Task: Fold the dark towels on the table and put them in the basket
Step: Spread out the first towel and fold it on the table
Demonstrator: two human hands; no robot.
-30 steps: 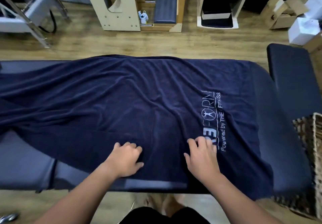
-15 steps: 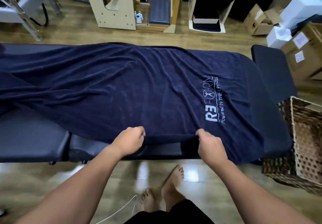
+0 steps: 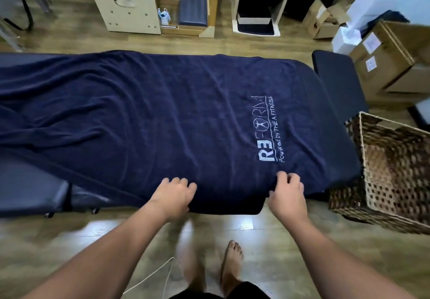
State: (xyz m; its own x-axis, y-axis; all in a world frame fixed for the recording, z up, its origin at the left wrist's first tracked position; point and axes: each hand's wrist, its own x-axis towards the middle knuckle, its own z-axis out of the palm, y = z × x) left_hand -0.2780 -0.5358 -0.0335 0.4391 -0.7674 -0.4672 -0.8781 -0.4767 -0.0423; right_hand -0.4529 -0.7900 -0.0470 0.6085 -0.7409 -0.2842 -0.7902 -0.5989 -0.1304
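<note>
At the far left, the bare padded top of the dark upholstered table [image 3: 30,189] is seen, and over most of it a large navy terry towel with white lettering [image 3: 162,117] is spread in a single rumpled layer, its left part bunched into long creases. No fold is seen in it, so the task is judged to be at its very start.

At the near edge of the towel, the left hand [image 3: 173,195] is laid on the cloth with its fingers bent over the hem; whether the hem is actually pinched cannot be told, since the fingertips are partly hidden. Further right, the right hand [image 3: 287,193] is held at the same edge, its fingers curled and the cloth apparently gathered under them, just below the lettering.

At the far right, the brown woven wicker basket [image 3: 363,150] is set on the floor just beside the table's end. No towel is seen inside it. Everything is therefore judged to be left: the folding itself, then the carrying over to the basket.
</note>
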